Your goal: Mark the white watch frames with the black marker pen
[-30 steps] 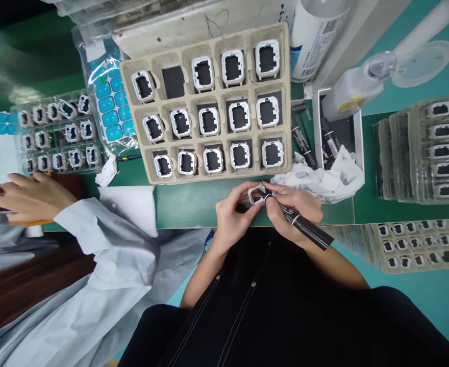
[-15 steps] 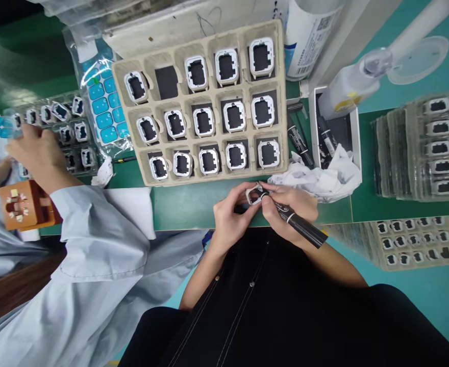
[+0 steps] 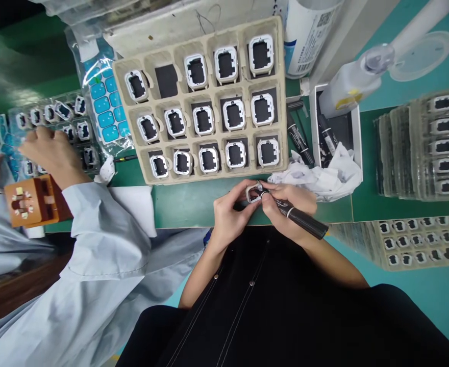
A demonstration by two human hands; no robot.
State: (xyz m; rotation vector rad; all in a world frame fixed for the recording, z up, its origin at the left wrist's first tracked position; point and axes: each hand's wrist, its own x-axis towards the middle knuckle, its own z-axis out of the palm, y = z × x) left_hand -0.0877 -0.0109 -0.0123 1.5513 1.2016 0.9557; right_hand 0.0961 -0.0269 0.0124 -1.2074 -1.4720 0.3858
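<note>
Bare green mat (image 3: 186, 204) lies open between pulp tray (image 3: 209, 176) and crumpled tissue (image 3: 324, 176).

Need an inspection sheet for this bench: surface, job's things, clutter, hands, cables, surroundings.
Surface: green mat on a teal bench.
Job's things: white frame held above the mat edge; black marker tip at the frame; pulp tray holds fourteen frames, one cell without a frame.
Clutter: crumpled wipes; white box with spare markers; dispenser bottle.
Hands: left hand grips the frame; right hand grips the marker.
Cables: nothing seen.
Surroundings: clear trays stacked at right; blue pad sheets; a co-worker's hand over another clear tray; orange fixture.
</note>
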